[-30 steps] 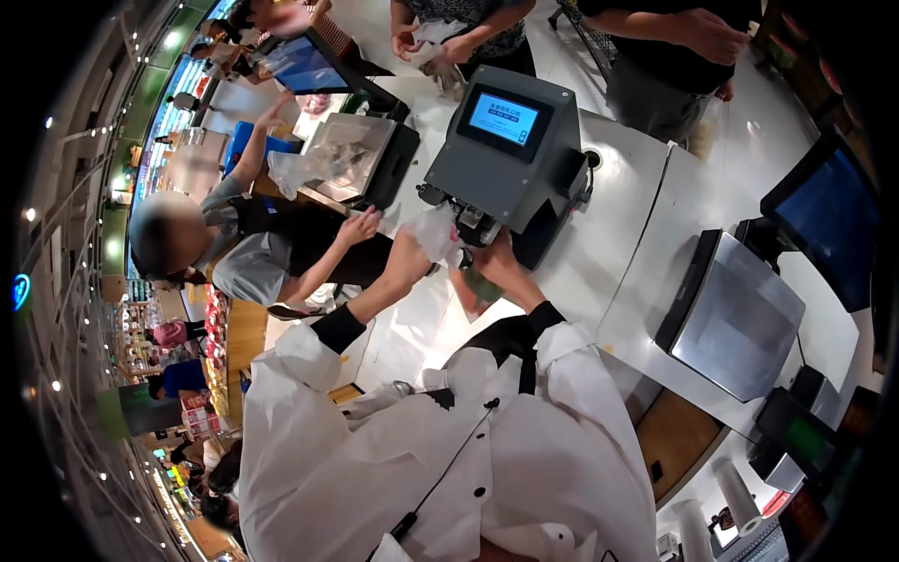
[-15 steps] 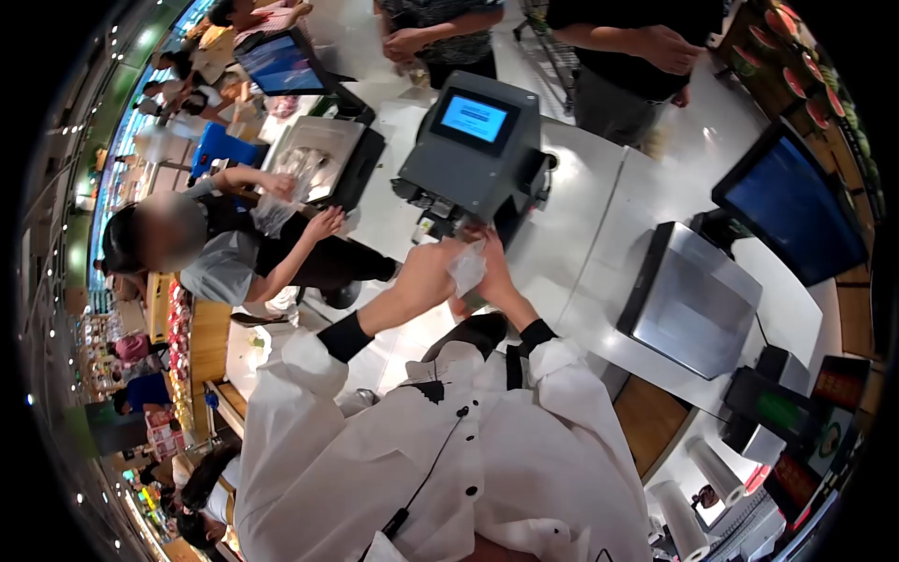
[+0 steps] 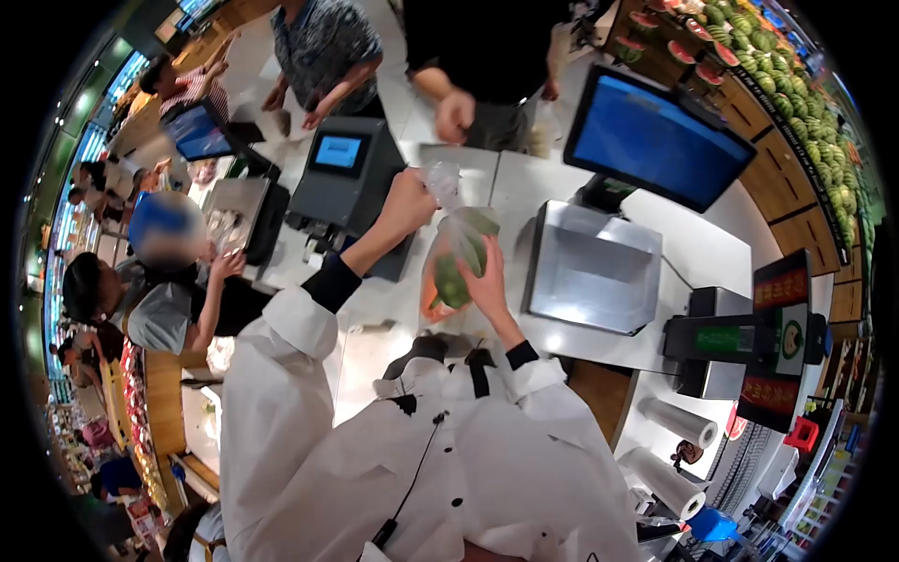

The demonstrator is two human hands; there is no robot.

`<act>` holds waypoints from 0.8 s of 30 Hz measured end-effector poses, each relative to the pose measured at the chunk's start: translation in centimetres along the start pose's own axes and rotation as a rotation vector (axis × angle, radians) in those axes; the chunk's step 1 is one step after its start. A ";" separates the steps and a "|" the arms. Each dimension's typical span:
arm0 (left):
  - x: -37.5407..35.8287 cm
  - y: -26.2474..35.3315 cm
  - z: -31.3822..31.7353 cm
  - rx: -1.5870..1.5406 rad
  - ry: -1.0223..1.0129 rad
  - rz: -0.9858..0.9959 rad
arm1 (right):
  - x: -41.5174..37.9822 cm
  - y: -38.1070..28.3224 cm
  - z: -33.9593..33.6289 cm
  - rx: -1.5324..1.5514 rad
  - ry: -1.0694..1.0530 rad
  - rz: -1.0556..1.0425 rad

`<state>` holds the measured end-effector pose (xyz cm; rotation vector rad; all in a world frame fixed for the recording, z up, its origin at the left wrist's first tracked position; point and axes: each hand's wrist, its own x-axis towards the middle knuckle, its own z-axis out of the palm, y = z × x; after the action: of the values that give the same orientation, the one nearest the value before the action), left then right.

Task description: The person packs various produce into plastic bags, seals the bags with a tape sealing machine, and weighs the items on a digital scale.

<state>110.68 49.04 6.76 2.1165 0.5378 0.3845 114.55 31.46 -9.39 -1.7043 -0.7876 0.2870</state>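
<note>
A clear plastic bag [image 3: 440, 253] hangs in front of me over the counter, with green and some orange-red produce inside. The exact kind of produce cannot be made out through the plastic. My left hand [image 3: 408, 203] is closed around the twisted neck of the bag, and the loose top sticks up beyond the fist. My right hand [image 3: 483, 277] wraps the bag's lower right side, its fingers against the green produce. Just left of the bag stands a dark grey machine [image 3: 342, 178] with a lit blue screen.
To the right are a weighing scale [image 3: 595, 267] with a steel plate and a large monitor [image 3: 655, 136]. Plastic bag rolls [image 3: 679, 421] lie lower right. A co-worker [image 3: 159, 309] handles a bag at the left scale. Customers [image 3: 478, 56] stand across the white counter [image 3: 524, 173].
My hands have come away from the grey machine, bringing the filled bag into sight. The view has turned to the right, with the scale and monitor now nearer the middle.
</note>
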 end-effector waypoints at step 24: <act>21.4 -6.3 1.5 -0.117 0.346 -0.024 | -3.5 6.7 -4.1 0.060 0.212 0.199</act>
<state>128.24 62.09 2.28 1.9379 0.7194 0.7584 116.66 25.49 -15.19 -1.7260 -0.4506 0.2583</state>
